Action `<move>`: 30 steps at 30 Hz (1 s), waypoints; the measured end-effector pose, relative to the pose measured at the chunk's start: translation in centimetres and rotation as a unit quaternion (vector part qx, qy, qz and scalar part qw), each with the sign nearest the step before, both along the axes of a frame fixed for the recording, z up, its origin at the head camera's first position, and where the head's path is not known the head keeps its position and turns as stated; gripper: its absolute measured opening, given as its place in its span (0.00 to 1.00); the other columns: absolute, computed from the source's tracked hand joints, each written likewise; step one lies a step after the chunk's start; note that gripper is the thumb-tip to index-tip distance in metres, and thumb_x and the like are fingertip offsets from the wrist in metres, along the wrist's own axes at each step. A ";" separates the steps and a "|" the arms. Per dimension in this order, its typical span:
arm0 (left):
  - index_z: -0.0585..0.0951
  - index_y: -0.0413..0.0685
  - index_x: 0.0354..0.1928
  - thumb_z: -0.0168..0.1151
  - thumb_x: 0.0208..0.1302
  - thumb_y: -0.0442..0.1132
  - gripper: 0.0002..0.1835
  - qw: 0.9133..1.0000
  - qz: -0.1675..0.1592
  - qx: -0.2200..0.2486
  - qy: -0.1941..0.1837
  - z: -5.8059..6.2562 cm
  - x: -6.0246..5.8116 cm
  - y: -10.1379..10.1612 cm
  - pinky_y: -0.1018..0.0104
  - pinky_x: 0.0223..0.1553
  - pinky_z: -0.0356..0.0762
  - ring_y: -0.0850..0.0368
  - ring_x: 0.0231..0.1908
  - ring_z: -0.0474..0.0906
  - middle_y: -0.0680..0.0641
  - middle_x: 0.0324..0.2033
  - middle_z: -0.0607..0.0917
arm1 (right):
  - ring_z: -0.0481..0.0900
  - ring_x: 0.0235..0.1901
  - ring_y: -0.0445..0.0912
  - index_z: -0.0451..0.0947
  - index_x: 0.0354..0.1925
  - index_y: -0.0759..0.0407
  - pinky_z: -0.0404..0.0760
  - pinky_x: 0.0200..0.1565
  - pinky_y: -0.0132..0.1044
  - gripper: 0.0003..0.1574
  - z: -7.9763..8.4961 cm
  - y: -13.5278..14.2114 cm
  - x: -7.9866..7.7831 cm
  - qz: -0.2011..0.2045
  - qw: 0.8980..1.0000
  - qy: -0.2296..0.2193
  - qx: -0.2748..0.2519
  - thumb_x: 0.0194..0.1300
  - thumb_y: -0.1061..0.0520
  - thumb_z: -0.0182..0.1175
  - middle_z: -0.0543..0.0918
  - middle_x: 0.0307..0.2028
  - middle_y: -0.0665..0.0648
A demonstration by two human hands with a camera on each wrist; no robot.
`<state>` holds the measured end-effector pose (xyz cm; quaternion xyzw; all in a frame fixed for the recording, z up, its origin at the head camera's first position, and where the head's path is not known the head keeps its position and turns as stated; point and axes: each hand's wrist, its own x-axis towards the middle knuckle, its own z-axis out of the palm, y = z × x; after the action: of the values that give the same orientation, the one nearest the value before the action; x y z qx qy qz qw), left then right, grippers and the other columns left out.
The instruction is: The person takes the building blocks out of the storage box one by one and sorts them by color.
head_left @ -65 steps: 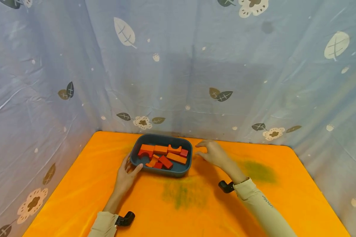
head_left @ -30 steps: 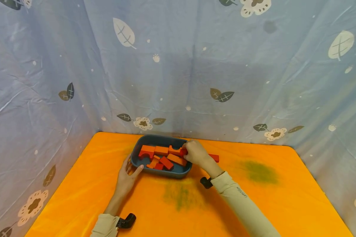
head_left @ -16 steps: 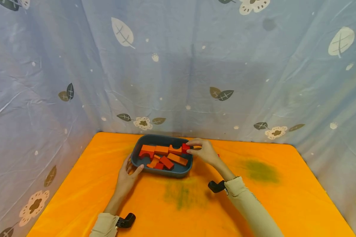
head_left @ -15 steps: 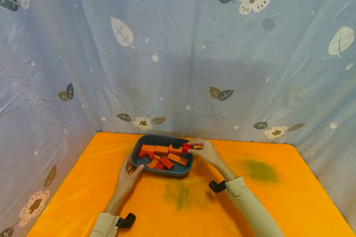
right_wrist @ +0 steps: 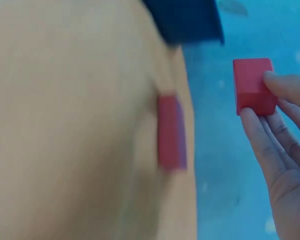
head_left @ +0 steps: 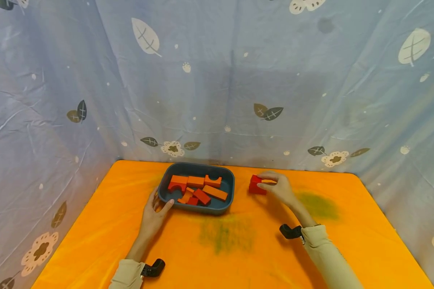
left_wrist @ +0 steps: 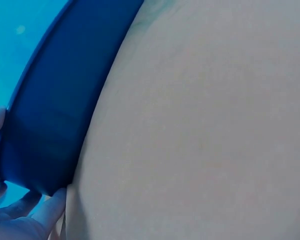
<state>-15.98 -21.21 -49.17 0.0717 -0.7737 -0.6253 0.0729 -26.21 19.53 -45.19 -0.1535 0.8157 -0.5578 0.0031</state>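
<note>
A dark blue-grey plastic box [head_left: 221, 205] stands on the orange-yellow table with several red and orange wooden blocks inside. My left hand [head_left: 152, 218] grips its left end, thumb on the front rim, fingers round the corner; the left wrist view shows the fingertips against the box's outer wall [left_wrist: 55, 110]. Right of the box, my right hand [head_left: 283, 189] pinches a small red block [right_wrist: 254, 82] between thumb and fingers, raised off the table. Below it on the table lies a longer red block [right_wrist: 171, 132], partly covered by the held one in the head view.
Inside the box are an orange block with a curved notch [head_left: 213, 182], a long orange block [head_left: 215, 192] and a red block [head_left: 202, 196], among others. A blue patterned curtain [head_left: 217, 92] rises behind the table [head_left: 238, 261] and along both sides.
My right hand reached into the box, took hold of the small red block at its right end, and carried it out to the right. The left hand has stayed on the box.
</note>
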 end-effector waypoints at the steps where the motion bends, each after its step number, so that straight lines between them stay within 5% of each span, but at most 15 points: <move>1: 0.51 0.47 0.77 0.65 0.66 0.46 0.45 1.000 0.000 0.000 0.000 0.0 0.0 0.0 0.44 0.67 0.62 0.35 0.70 0.56 0.37 0.74 0.55 | 0.79 0.53 0.59 0.81 0.53 0.69 0.82 0.49 0.32 0.23 -0.2 0.8 0.0 -0.010 1.000 0.004 0.014 0.60 0.62 0.69 0.79 0.55 0.67; 6: 0.51 0.46 0.77 0.65 0.66 0.46 0.45 1.000 0.004 -0.005 0.002 -0.1 -0.1 0.0 0.43 0.67 0.62 0.34 0.70 0.56 0.36 0.73 0.55 | 0.77 0.56 0.56 0.82 0.53 0.66 0.80 0.50 0.27 0.23 -0.8 4.2 0.1 -0.055 0.995 0.024 0.083 0.59 0.60 0.70 0.81 0.54 0.64; 13: 0.51 0.47 0.77 0.65 0.66 0.47 0.45 1.000 0.004 -0.008 0.000 -0.2 0.0 0.0 0.43 0.67 0.62 0.34 0.70 0.56 0.37 0.74 0.55 | 0.78 0.53 0.59 0.84 0.48 0.68 0.75 0.57 0.52 0.19 -2.0 6.2 -0.1 -0.058 0.983 0.084 0.150 0.56 0.65 0.71 0.83 0.50 0.65; 21: 0.51 0.48 0.77 0.65 0.66 0.47 0.45 1.000 0.003 -0.010 -0.001 -0.2 -0.1 0.1 0.44 0.67 0.62 0.35 0.71 0.55 0.38 0.74 0.55 | 0.79 0.48 0.61 0.85 0.45 0.69 0.78 0.54 0.57 0.16 -3.7 6.1 -0.2 -0.021 0.979 0.107 0.175 0.56 0.68 0.70 0.83 0.46 0.67; 30: 0.51 0.47 0.77 0.65 0.66 0.46 0.45 1.000 0.004 -0.009 0.003 -0.1 0.0 -0.1 0.43 0.68 0.61 0.34 0.71 0.54 0.37 0.74 0.54 | 0.80 0.47 0.60 0.85 0.44 0.68 0.79 0.52 0.55 0.15 -3.6 5.8 -0.1 -0.028 0.979 0.110 0.171 0.55 0.70 0.69 0.83 0.46 0.66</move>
<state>-16.02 -21.29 -49.32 0.0722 -0.7785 -0.6186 0.0779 -26.26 25.33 -48.82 -0.1881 0.8984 -0.3895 -0.0763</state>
